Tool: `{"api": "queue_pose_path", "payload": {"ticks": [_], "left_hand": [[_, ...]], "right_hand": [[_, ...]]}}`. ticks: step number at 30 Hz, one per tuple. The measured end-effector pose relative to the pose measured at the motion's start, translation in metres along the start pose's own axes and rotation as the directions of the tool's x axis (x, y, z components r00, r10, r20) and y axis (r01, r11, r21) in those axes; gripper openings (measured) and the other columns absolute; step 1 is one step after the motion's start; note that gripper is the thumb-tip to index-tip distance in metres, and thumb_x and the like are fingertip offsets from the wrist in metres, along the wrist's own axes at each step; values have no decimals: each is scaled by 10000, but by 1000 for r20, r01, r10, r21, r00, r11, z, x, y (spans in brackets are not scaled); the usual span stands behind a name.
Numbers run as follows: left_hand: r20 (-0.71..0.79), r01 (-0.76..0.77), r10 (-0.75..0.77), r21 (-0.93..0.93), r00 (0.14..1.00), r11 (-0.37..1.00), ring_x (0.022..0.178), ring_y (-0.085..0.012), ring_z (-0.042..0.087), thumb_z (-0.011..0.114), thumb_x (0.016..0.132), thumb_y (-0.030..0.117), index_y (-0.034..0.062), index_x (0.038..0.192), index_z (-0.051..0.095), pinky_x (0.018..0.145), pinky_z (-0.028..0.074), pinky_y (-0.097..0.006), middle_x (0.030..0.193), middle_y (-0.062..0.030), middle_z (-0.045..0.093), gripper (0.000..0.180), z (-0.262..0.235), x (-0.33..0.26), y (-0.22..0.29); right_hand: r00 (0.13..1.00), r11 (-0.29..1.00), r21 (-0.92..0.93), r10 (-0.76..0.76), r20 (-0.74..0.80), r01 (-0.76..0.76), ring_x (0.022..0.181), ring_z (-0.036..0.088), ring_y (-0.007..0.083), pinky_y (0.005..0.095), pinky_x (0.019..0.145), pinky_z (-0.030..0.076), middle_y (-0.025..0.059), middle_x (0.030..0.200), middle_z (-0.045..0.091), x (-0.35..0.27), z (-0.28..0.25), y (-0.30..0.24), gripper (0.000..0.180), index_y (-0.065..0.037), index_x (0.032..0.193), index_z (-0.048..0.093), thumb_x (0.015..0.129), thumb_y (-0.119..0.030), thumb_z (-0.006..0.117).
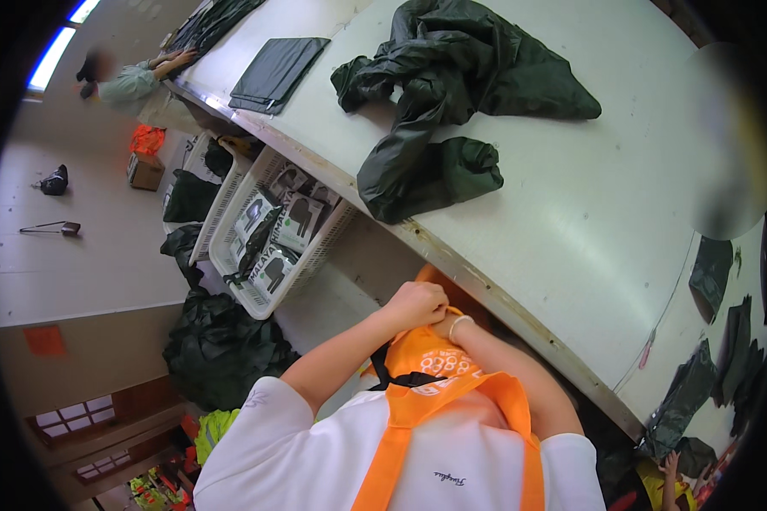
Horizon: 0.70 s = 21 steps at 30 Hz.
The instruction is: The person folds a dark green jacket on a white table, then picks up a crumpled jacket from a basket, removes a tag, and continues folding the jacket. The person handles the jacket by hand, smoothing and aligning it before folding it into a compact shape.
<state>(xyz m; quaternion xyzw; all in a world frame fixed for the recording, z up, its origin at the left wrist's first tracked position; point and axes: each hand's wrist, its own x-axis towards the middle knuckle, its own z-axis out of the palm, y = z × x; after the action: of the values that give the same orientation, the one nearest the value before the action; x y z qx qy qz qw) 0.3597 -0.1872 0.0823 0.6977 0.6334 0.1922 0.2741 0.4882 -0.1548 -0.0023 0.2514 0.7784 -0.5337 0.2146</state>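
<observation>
Both my hands are drawn together in front of my waist, beside the table edge. My left hand [417, 304] is closed, its fingers curled over the bunched cloth of my orange apron [439, 356]. Tucked in against it, my right hand [445, 324] also grips the apron cloth; its fingertips are partly hidden. A white band circles the right wrist. Across the table edge lies a crumpled dark green garment [435, 111], its sleeves spread over the white table [562, 204]. Neither hand touches it. Further left on the tabletop sits a flat folded dark green piece [279, 74].
White plastic baskets [260, 300] below the table's left side hold packaged goods and dark cloth. A dark green cloth heap [217, 353] lies on the floor. Another person [132, 85] works at the far left. More dark pieces [690, 387] lie at the right.
</observation>
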Motion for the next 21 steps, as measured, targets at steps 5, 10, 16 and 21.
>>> {"api": "queue_pose_path", "payload": {"ticks": [5, 10, 16, 21], "left_hand": [[38, 49, -47, -68, 998, 996, 692, -257, 604, 613, 699, 164, 82, 717, 635, 588, 488, -358, 744, -61, 615, 87, -5, -9, -2], [92, 83, -77, -64, 993, 994, 705, -259, 607, 611, 705, 151, 74, 713, 625, 602, 490, -358, 752, -70, 611, 78, -18, -10, -1], [41, 24, -23, -27, 999, 999, 712, -275, 602, 623, 701, 146, 60, 757, 622, 598, 481, -366, 744, -76, 604, 102, -20, -7, -6], [10, 25, -25, -58, 1000, 998, 681, -273, 600, 630, 690, 136, 50, 728, 619, 582, 481, -363, 740, -76, 602, 94, -19, -4, -12]], "right_hand": [[992, 994, -110, 14, 126, 0, 1129, 518, 318, 373, 946, 406, 198, 1215, 535, -13, -6, -21, 407, -64, 1226, 516, 846, -165, 410], [992, 968, 241, 40, 122, -69, 919, 597, 380, 418, 795, 460, 291, 974, 605, -59, -40, -32, 412, 90, 1024, 558, 838, -257, 439], [945, 991, 8, -121, -304, 130, 849, 620, 377, 425, 737, 496, 234, 954, 610, -73, -15, -36, 272, 62, 986, 535, 823, -155, 512], [965, 944, -318, -1, -261, -85, 744, 654, 303, 407, 610, 530, 174, 863, 625, -98, -35, -94, 287, 18, 941, 577, 839, -251, 572]]}}
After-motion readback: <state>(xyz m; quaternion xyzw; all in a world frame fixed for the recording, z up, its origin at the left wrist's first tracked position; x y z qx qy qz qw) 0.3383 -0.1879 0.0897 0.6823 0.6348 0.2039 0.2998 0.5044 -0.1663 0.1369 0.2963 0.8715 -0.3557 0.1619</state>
